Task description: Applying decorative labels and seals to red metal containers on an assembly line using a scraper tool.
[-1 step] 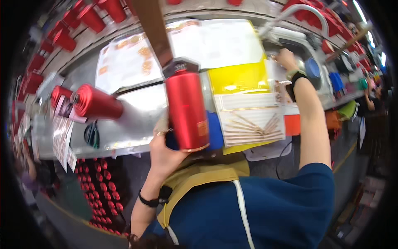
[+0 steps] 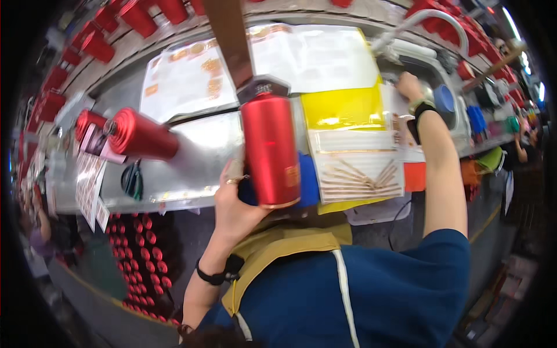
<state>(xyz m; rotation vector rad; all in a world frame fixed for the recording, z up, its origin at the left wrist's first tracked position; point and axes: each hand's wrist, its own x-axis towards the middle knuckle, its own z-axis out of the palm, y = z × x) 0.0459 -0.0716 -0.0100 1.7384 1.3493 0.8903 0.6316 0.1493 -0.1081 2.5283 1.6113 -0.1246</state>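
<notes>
My left hand [image 2: 235,206] is closed round the lower left side of a shiny red metal bottle [image 2: 270,151]. The bottle's dark angular end points away from me, and its other end is close to my body. Part of a blue thing [image 2: 308,182] shows behind it. Stretched out at the far right, my right hand [image 2: 410,86] is at the near left side of a metal sink [image 2: 429,68]. Its fingers look curled, and what they hold, if anything, is hidden. Beside that forearm lie a yellow sheet [image 2: 342,109] and a white sheet of gold strips [image 2: 362,174].
Red bottles [image 2: 145,136] lie on the left of the metal worktop [image 2: 203,139], near dark-handled scissors [image 2: 132,180]. White printed sheets [image 2: 185,81] cover its far part. A brown beam [image 2: 229,40] crosses overhead. Below left stand several rows of red bottles [image 2: 139,261]. A blue cup [image 2: 444,98] is by the sink.
The whole view has shifted a little, so the worktop and both hands appear slightly farther right. My left hand stays on the bottle, and my right hand is still by the sink.
</notes>
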